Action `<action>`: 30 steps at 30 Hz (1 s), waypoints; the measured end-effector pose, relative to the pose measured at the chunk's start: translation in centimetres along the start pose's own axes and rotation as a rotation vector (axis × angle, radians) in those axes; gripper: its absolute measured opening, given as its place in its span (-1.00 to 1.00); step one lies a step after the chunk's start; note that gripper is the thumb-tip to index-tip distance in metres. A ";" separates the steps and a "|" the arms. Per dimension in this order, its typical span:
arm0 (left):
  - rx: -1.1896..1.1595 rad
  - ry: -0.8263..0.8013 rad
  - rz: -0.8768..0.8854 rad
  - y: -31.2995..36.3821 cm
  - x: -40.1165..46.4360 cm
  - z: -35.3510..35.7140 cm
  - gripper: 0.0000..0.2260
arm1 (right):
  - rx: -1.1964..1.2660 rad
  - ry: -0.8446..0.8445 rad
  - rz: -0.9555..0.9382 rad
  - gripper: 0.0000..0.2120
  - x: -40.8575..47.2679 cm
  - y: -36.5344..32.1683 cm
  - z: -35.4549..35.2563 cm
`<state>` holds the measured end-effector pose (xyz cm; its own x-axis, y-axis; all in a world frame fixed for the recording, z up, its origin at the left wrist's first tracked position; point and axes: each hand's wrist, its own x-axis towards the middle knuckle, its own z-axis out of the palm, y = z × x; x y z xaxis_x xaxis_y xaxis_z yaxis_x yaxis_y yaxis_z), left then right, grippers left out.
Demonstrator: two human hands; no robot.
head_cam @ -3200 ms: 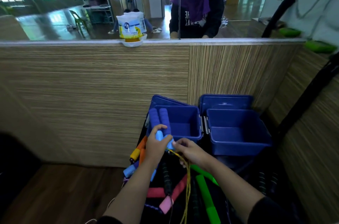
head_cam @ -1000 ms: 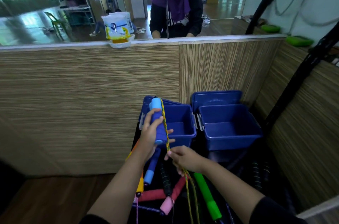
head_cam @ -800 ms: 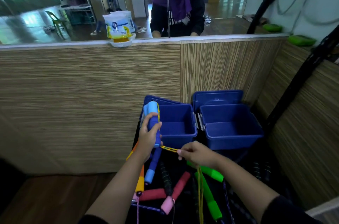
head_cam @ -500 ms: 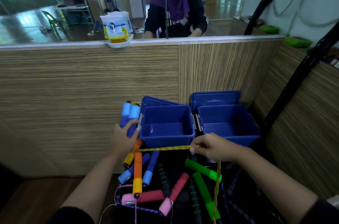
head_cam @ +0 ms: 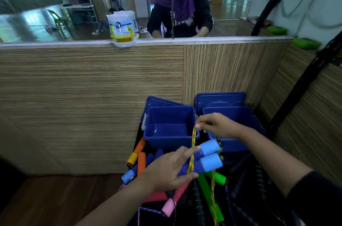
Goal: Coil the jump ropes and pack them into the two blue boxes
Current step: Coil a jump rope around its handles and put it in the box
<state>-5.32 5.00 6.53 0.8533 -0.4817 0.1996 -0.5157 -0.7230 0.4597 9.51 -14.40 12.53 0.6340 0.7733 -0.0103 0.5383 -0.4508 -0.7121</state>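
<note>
1. Jump rope (head_cam: 193,144), yellow braided cord on two blue foam handles (head_cam: 203,159), is held in the air just in front of the left blue box (head_cam: 171,125).
2. Left hand (head_cam: 166,170) grip: fingers and thumb curled round both handles, bundled side by side, index finger stretched along the top. Judgement: pairing them makes a core to wind onto.
3. Right hand (head_cam: 216,125) grip: fingertips pinch the cord just above the handles and over the gap between the left box and the right blue box (head_cam: 238,114). Judgement: keeps the cord taut so the loop lies tight.
4. Both boxes open and empty; nothing packed yet. Other ropes lie piled in front of the left box.
5. Versus half a second ago: handles have moved from beside the left box's left wall to in front of it; cord went from a level stretch to a short upright loop.
</note>
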 end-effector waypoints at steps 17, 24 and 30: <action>-0.111 0.736 -0.630 -5.9 4.1 -3.0 -0.56 | 0.051 0.002 0.070 -0.78 -0.8 -2.1 10.2; 0.110 0.056 -0.324 -5.7 1.4 0.8 -0.37 | -0.237 -0.126 0.024 -0.89 0.0 -1.9 4.6; -0.025 -0.065 -0.039 -1.4 0.5 -0.1 -0.54 | 0.053 -0.209 0.077 -0.83 -1.1 -0.2 2.1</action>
<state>-4.16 5.84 6.03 0.8656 -0.4850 0.1247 -0.4792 -0.7300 0.4873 7.54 -14.18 11.19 0.5402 0.8156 -0.2074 0.4594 -0.4922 -0.7394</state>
